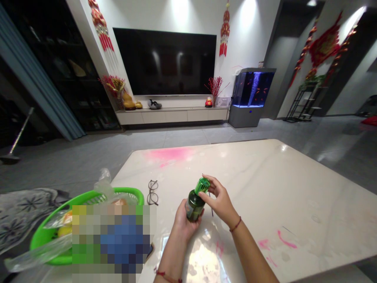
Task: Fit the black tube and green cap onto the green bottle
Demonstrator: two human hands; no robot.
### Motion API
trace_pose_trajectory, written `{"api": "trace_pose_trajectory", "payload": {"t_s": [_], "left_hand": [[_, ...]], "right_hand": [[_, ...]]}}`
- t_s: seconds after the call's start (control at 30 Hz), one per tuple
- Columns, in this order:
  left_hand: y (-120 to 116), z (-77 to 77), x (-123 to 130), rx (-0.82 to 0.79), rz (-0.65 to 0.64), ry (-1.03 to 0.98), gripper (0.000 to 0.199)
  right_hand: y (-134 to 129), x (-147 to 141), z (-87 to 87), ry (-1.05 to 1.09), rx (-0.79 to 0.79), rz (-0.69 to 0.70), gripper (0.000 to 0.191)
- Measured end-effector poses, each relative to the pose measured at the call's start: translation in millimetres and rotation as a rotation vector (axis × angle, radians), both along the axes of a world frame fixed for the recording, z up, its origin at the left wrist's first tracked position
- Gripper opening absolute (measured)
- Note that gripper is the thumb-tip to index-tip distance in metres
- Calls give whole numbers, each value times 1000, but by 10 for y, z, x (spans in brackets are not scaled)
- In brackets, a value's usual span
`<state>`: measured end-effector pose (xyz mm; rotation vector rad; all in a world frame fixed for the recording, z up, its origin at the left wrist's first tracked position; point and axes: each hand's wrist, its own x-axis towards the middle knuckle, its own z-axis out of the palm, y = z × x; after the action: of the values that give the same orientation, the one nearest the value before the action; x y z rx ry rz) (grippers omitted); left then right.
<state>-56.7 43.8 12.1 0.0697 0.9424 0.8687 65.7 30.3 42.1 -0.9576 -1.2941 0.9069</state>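
A dark green bottle [194, 206] is held tilted above the pale table, near its front edge. My left hand [184, 222] is wrapped round the bottle's body from below and the left. At the bottle's top is a shiny green cap [202, 186], its upper end leaning to the right. My right hand [217, 196] grips this cap between the thumb and fingers. A thin dark stick-like item shows just below my right hand, partly hidden by it.
Eyeglasses [152, 192] lie on the table [279, 184] left of the bottle. A green basket [41, 239] with plastic bags stands at the left, partly blurred out. Pink stains mark the tabletop. A television and a fish tank are beyond.
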Motion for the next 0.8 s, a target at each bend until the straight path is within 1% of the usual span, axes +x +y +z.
{"api": "trace_pose_trajectory", "payload": {"t_s": [0.13,0.37,0.5,0.8], "left_hand": [[0,37,6,-7,-9,81,17],[12,45,1,7,-9,62,15],[5,65,-1,-5,-1,85,15],[-2,99,0,-12,-3,96,18]], "right_hand": [[12,38,0,-16,9,-18,47],[37,88,-31,-25,3,-38,46],[45,114,-50,-22,-2,-44,46],[48,140,-47,-13,-12,-57,46]]}}
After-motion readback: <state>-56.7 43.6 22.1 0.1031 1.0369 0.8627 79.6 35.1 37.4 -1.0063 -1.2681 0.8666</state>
